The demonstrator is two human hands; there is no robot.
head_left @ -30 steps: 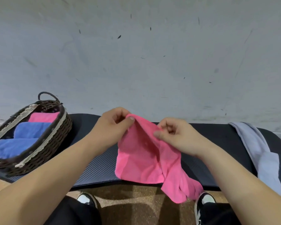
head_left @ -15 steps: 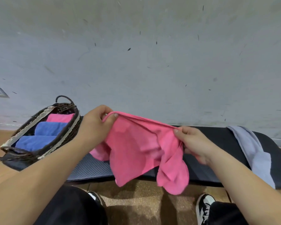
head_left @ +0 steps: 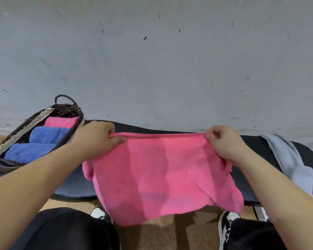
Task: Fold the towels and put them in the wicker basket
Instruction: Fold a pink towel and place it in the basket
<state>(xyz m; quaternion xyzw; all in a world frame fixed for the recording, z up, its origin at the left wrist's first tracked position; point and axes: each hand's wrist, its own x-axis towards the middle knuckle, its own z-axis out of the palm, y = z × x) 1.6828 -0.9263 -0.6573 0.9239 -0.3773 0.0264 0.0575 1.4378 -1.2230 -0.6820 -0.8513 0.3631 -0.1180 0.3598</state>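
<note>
L hand (head_left: 95, 139), R hand (head_left: 225, 144): fingers pinch pink towel (head_left: 161, 177) top edge, long axis left-right (rest hangs)

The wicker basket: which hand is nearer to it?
Left. The left hand grips the pink towel by its top edge right beside the wicker basket; the right hand grips the other end, far from the basket.

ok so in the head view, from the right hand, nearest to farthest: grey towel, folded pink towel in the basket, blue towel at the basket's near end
1. grey towel, just right of the right hand, draped on the black mat.
2. folded pink towel, across to the left, at the wicker basket's far end.
3. blue towel, furthest left, at the basket's near end.
</note>
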